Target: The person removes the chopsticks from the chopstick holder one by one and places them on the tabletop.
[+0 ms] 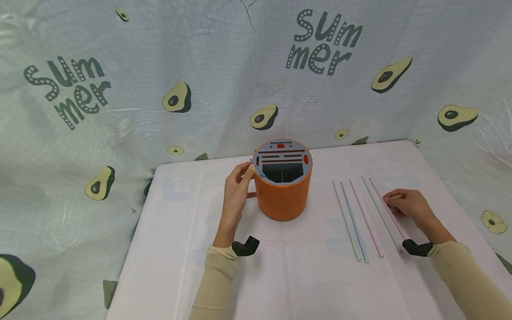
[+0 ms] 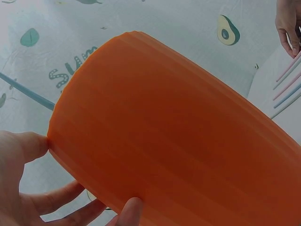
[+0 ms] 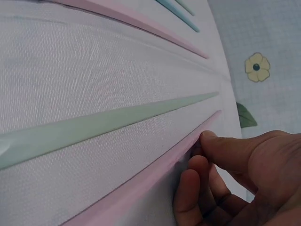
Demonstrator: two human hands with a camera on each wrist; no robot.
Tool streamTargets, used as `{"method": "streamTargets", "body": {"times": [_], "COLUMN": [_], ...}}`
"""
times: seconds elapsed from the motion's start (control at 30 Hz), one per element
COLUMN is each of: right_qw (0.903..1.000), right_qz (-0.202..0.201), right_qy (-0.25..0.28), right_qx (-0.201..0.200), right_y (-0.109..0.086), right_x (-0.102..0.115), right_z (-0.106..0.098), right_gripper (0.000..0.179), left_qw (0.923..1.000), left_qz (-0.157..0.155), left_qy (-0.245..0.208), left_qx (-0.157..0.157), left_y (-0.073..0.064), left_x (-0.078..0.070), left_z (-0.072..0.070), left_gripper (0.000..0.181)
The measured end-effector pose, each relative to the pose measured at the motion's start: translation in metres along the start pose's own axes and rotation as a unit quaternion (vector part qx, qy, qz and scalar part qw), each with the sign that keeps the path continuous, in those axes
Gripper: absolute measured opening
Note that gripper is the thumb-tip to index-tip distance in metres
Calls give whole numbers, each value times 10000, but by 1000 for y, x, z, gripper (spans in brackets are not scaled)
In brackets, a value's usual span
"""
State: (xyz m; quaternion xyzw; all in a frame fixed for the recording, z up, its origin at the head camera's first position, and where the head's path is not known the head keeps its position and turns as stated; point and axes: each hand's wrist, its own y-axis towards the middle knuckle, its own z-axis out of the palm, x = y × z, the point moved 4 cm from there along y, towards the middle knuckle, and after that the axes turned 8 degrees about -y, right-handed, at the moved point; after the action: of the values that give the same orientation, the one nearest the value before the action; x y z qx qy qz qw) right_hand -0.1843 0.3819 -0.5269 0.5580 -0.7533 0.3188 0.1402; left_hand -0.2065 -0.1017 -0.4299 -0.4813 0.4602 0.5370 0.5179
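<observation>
An orange round container (image 1: 283, 202) with a grey slotted top (image 1: 282, 155) stands upright near the back of the table. My left hand (image 1: 237, 189) grips its left side at the rim, thumb at the edge and fingers along the wall. A blue straw (image 2: 28, 92) sticks out past the rim in the left wrist view; its other end is hidden by the container. On the right, my right hand (image 1: 408, 205) pinches the rightmost pink straw (image 3: 160, 172) between thumb and fingers. Beside that straw lies a green straw (image 3: 117, 113).
More straws lie in a loose row left of my right hand: a pink one (image 1: 366, 218), a blue one (image 1: 354, 222) and another green one (image 1: 346, 222). A white cloth (image 1: 180, 249) covers the table. Behind hangs a printed sheet (image 1: 224, 53) with avocados.
</observation>
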Motion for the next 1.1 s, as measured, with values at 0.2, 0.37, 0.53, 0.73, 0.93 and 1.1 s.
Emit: {"method": "streamTargets", "body": {"times": [0.2,0.37,0.53,0.73,0.93,1.1], "right_qw": [9999,9998,9985,9894,9752,9664], "right_qz": [111,143,-420,-1285,-1985,-2355], "right_qy": [-28,-57,11,124,64,122], "right_qx": [-59,-142,-344,-671,-976,-1026], "right_y": [0,-2,-5,-12,-21,-29], "right_x": [-2,-3,6,26,49,71], "right_z": [1,-2,-8,-13,-14,-13], "right_gripper": [40,43,51,52,41,36], "left_qw": [10000,10000,10000,10000,10000,10000], "left_qz": [-25,-43,7,26,-12,-9], "left_qy": [-32,-3,-52,-43,-23,-1], "left_qx": [15,5,6,7,-5,-10], "left_y": [0,0,0,0,-1,-1], "left_x": [0,0,0,-1,-1,-1], "left_z": [0,-1,-1,-1,-1,-1], "left_gripper": [41,41,39,40,41,40]}}
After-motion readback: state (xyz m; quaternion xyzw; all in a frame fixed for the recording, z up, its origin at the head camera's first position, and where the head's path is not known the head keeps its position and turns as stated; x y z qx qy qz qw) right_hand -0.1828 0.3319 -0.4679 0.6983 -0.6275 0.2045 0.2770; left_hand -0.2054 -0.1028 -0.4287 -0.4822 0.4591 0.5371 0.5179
